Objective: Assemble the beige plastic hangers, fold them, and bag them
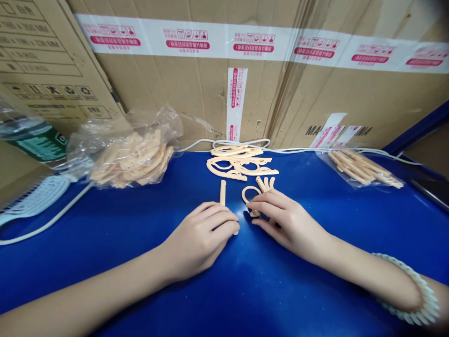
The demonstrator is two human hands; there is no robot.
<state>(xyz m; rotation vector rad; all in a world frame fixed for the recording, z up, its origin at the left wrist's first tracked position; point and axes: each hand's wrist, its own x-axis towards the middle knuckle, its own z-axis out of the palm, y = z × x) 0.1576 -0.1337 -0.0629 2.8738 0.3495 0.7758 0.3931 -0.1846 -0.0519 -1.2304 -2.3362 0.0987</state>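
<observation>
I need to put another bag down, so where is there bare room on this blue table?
Bare blue table lies before the clear bag of peach plastic pieces, left of the left hand. Another patch lies between the right hand and the small bag of sticks. The loose peach curved parts crowd the middle.

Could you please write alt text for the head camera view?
Two bare hands rest on a blue table: the left hand on a peach plastic stick, the right hand on a ring-shaped piece. More peach parts, two bags of parts and cardboard boxes lie behind.

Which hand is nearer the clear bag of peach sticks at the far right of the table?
Right. The right hand lies left of the bag of sticks; the left hand is farther left still.
</observation>
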